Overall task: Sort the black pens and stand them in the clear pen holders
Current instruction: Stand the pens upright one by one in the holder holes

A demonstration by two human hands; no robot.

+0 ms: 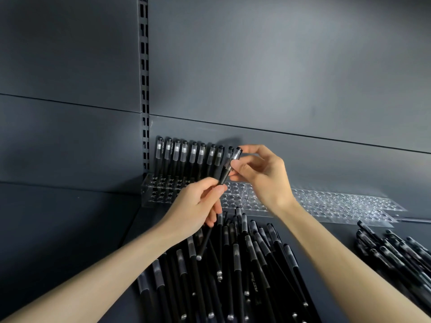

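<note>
Loose pens [233, 264]: heaped on shelf [70, 229], nearest. Left hand [198, 206]: fingers grip barrel of one pen [227, 171], cap up, tilted rightward. Right hand [261, 176]: fingers pinch its cap. Clear holder [163, 190]: just behind, free holes right of standing row [186, 155].

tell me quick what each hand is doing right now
Left hand: closed, fingers curled round the barrel of a black pen.
Right hand: closed, fingers pinching the capped top of the same pen.
</note>
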